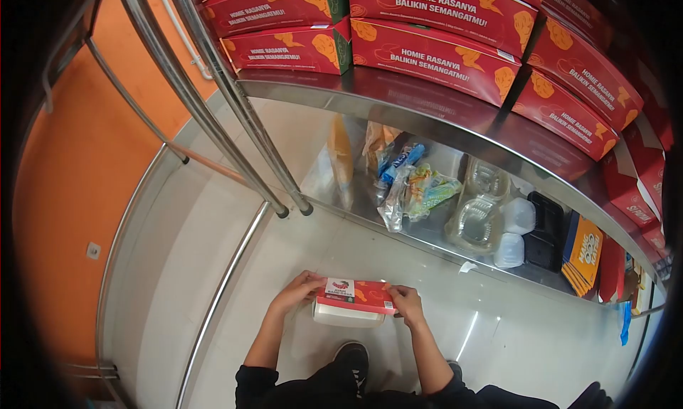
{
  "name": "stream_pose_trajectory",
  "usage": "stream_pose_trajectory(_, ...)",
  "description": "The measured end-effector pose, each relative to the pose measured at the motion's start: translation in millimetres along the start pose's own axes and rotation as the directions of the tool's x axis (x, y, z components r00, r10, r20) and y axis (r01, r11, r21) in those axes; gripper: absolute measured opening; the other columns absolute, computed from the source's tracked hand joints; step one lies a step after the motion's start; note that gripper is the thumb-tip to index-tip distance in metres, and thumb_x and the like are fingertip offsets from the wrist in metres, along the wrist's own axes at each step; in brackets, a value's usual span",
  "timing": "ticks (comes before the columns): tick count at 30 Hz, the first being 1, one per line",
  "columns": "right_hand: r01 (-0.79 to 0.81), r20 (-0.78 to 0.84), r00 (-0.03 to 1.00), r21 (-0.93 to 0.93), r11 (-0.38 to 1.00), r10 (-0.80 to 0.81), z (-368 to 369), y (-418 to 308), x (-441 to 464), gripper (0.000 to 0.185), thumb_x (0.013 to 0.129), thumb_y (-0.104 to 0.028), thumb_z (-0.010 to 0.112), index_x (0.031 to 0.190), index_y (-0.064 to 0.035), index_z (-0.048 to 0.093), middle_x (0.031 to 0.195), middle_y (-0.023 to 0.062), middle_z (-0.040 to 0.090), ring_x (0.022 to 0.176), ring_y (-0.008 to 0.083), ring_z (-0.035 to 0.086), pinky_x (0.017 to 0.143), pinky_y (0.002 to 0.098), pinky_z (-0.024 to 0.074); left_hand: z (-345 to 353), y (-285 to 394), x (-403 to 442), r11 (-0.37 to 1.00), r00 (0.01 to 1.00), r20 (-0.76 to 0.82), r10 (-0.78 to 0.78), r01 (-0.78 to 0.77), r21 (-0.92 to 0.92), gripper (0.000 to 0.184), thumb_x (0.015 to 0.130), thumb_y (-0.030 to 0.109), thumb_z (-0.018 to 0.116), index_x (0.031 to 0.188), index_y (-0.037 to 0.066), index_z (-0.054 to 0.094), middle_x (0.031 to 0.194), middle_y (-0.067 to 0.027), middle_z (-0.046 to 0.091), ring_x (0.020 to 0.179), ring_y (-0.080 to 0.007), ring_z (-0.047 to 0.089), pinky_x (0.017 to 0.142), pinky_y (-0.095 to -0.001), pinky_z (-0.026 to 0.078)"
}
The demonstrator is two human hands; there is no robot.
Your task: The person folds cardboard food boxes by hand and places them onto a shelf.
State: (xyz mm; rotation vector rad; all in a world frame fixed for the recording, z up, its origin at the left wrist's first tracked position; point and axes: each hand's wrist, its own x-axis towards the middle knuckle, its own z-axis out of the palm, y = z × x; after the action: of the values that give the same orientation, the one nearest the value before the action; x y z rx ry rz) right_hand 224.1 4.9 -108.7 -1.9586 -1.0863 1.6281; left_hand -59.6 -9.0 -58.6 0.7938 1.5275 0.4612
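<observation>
Between my two hands is a small red food box with a white printed label on top and a white lower side. My left hand pinches its left end near the label. At the right end, the fingers of my right hand close on the box's edge. The box is held above the tiled floor, in front of my legs and a dark shoe. Its underside is hidden from view.
Stacks of red boxes fill a steel shelf. On the lower shelf lie plastic packets, clear containers, white cups, black trays and orange-yellow packaging. Metal rails and an orange wall stand left.
</observation>
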Motion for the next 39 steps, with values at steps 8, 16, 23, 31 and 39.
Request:
stream_pose_trajectory(8, -0.122, 0.164, 0.983, 0.252, 0.960, 0.082, -15, -5, -11, 0.038, 0.092, -0.023, 0.043, 0.126, -0.0076, 0.054, 0.110, 0.0137, 0.062, 0.090, 0.0233, 0.063, 0.072, 0.0415, 0.0524, -7, -66, -1, 0.757, 0.954, -0.163, 0.253, -0.300, -0.581, 0.056, 0.092, 0.037, 0.054, 0.135, 0.003, 0.041, 0.125, -0.0121, 0.054, 0.108, -0.0187, 0.055, 0.095, -0.0350, 0.043)
stream_pose_trajectory(16, 0.112, 0.137, 0.974, 0.395, 0.912, -0.179, 8, 56, -18, 0.038, 0.084, 0.000, 0.045, 0.121, -0.0037, 0.051, 0.116, 0.0094, 0.059, 0.100, 0.0202, 0.059, 0.079, 0.0356, 0.0528, 28, -127, -1, 0.874, 0.883, -0.372, 0.286, -0.400, -0.277, 0.028, 0.086, 0.012, 0.066, 0.108, -0.004, 0.063, 0.098, -0.0092, 0.067, 0.087, -0.0144, 0.063, 0.079, -0.0286, 0.052)
stream_pose_trajectory(23, 0.405, 0.000, 0.914, 0.019, 0.914, -0.405, 13, 47, -24, 0.034, 0.094, -0.014, 0.048, 0.125, -0.0023, 0.051, 0.097, 0.0153, 0.067, 0.082, 0.0285, 0.067, 0.070, 0.0379, 0.0539, 35, -102, 7, 0.909, 0.780, -0.467, 0.416, -0.376, 0.181, 0.026, 0.084, 0.013, 0.069, 0.105, -0.001, 0.064, 0.085, -0.0094, 0.068, 0.075, -0.0106, 0.064, 0.067, -0.0238, 0.051)
stream_pose_trajectory(31, 0.468, -0.081, 0.866, -0.212, 0.858, -0.493, 16, 24, -38, 0.026, 0.098, -0.019, 0.039, 0.119, -0.0047, 0.043, 0.081, 0.0288, 0.061, 0.080, 0.0506, 0.057, 0.066, 0.0554, 0.0452, 39, -73, 0, 0.889, 0.787, -0.418, 0.455, -0.426, 0.165, 0.026, 0.091, 0.013, 0.059, 0.111, -0.003, 0.054, 0.089, -0.0132, 0.068, 0.070, -0.0167, 0.067, 0.059, -0.0275, 0.055)
stream_pose_trajectory(39, 0.534, -0.095, 0.826, -0.182, 0.825, -0.556, 12, 35, -25, 0.021, 0.094, -0.013, 0.047, 0.111, -0.0011, 0.049, 0.083, 0.0238, 0.063, 0.073, 0.0429, 0.063, 0.063, 0.0474, 0.0512, 38, -94, 11, 0.885, 0.786, -0.455, 0.420, -0.465, 0.013, 0.024, 0.093, 0.013, 0.055, 0.106, -0.006, 0.056, 0.085, -0.0124, 0.067, 0.068, -0.0190, 0.069, 0.058, -0.0276, 0.057)
